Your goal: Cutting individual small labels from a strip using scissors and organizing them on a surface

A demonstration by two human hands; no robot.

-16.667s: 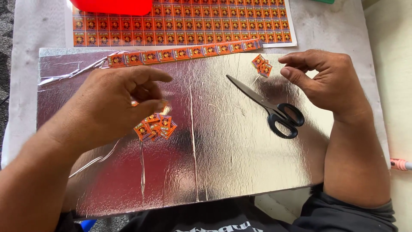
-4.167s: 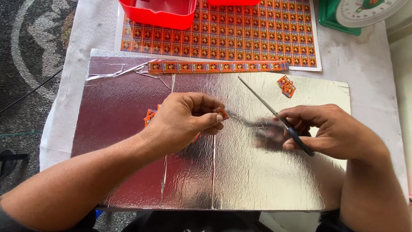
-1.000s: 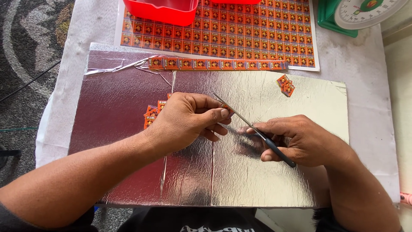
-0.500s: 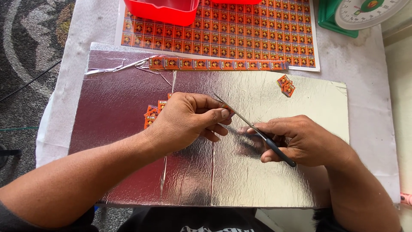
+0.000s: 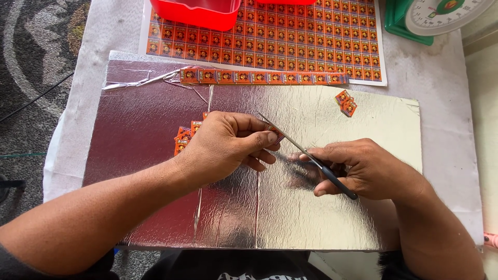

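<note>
My left hand (image 5: 225,145) pinches a small orange label piece (image 5: 275,133) between thumb and fingers above the silver foil board (image 5: 332,218). My right hand (image 5: 365,171) grips black-handled scissors (image 5: 306,155), whose blades reach up-left to the label piece. Behind my left hand lies a heap of cut orange labels (image 5: 185,136). A strip of orange labels (image 5: 262,78) lies along the board's far edge. A second small pile of cut labels (image 5: 346,102) sits at the board's upper right.
A printed sheet of orange labels (image 5: 311,46) lies beyond the board, with a red plastic tray (image 5: 194,11) on its left corner. A green kitchen scale (image 5: 436,15) stands at the far right. Thin foil scraps (image 5: 140,80) lie at the board's upper left.
Over the last second almost nothing has moved; the scissors stay at the label piece. Earlier my right hand picked the scissors up off the board and brought them to the label.
</note>
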